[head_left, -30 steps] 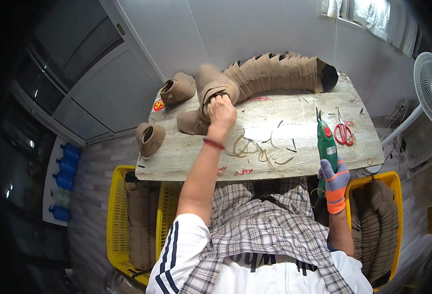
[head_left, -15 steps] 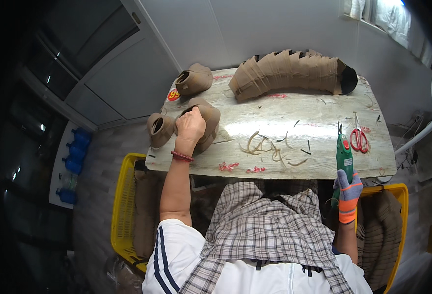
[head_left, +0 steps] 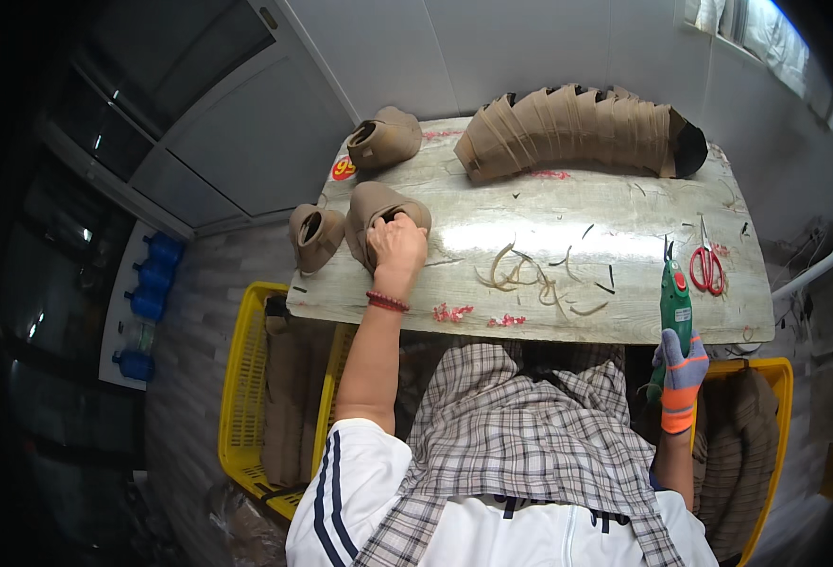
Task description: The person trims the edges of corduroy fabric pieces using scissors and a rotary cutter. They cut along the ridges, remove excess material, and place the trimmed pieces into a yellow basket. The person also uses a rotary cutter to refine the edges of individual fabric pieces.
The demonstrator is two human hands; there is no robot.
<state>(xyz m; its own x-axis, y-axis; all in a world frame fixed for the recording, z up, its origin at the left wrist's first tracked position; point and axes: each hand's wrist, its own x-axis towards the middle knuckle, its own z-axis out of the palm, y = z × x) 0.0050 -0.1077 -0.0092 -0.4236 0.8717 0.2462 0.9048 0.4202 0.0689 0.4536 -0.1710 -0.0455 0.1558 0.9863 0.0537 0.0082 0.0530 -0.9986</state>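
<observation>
at the left of the worktop [head_left: 577, 323], the left hand [head_left: 397, 250] held a tan shoe upper [head_left: 378, 200], grip pinching its rim, apparently for control, while at the worktop's near right the right hand [head_left: 683, 373] wrapped its grip round a green tool [head_left: 675, 312], tip outward, presumably for safety.

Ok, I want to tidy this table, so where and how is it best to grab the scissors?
Probably by the red handles, coming from the near edge of the table: the scissors lie with the handles toward the person and the pointed blades toward the far side. Come in right of the green tool, since its tip is close by.
</observation>
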